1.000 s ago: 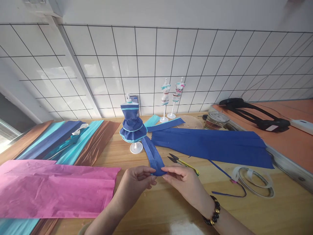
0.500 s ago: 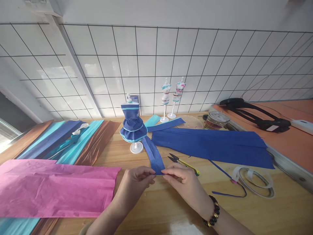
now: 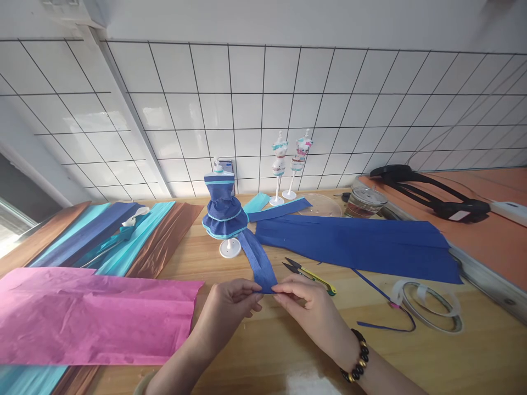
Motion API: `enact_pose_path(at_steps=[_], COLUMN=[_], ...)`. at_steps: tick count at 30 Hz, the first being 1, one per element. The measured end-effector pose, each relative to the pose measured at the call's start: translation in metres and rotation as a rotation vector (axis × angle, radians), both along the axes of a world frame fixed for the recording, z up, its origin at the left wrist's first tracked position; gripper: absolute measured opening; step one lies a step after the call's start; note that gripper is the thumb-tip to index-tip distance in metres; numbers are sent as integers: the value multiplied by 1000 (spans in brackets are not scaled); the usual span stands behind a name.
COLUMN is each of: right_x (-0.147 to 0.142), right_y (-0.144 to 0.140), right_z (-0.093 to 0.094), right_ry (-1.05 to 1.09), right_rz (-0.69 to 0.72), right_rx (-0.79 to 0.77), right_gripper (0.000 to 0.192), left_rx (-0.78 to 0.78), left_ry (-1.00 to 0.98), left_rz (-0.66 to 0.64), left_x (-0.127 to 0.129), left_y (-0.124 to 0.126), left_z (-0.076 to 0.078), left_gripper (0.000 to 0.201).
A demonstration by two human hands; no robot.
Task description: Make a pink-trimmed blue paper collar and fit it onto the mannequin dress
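Observation:
A strip of blue crepe paper (image 3: pixel 260 260) runs from beside the small mannequin toward me. My left hand (image 3: pixel 233 304) pinches the left corner of its near end between thumb and fingers. At the right corner, my right hand (image 3: pixel 307 304) pinches the same edge. The mannequin wears a blue tiered dress (image 3: pixel 224 207) with light-blue trim and stands on a round white base (image 3: pixel 230 248). Thread snips (image 3: pixel 310 274) with yellow-green handles lie just beyond my right hand, blades pointing left.
Pink paper (image 3: pixel 99 318) and brown, turquoise and blue sheets (image 3: pixel 160 241) cover the left side. A wide blue sheet (image 3: pixel 358 241), a tape roll (image 3: pixel 430 307) and a glass jar (image 3: pixel 365 202) are on the right. Two bare mannequins (image 3: pixel 279 159) stand by the tiled wall.

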State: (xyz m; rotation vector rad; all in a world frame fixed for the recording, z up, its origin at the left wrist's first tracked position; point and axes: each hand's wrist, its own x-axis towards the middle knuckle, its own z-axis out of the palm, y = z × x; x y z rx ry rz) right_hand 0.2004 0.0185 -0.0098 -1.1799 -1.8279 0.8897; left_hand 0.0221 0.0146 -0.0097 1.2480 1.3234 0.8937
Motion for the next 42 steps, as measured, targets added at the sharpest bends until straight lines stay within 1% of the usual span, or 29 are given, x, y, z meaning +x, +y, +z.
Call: enact_pose_path(at_steps=[9, 17, 23, 33, 42], right_x=[0, -1, 0, 0, -1], right_y=[0, 1, 0, 1, 1], right_z=[-2, -1, -1, -2, -2], right_ry=[-17, -18, 7, 6, 2], right_rz=[-1, -2, -6, -14, -14], right_rx=[24, 13, -4, 11, 12], right_gripper=[15, 13, 13, 13, 12], left_rx=[-27, -16, -9, 34, 20], left_ry=[-35, -87, -110, 8, 36], left_rz=[-41, -50, -53, -13, 16], left_x=[-3, -2, -3, -1, 0], left_y=[1, 1, 2, 0, 1], left_z=[-3, 2, 1, -2, 0], left_gripper=[27, 21, 19, 18, 15])
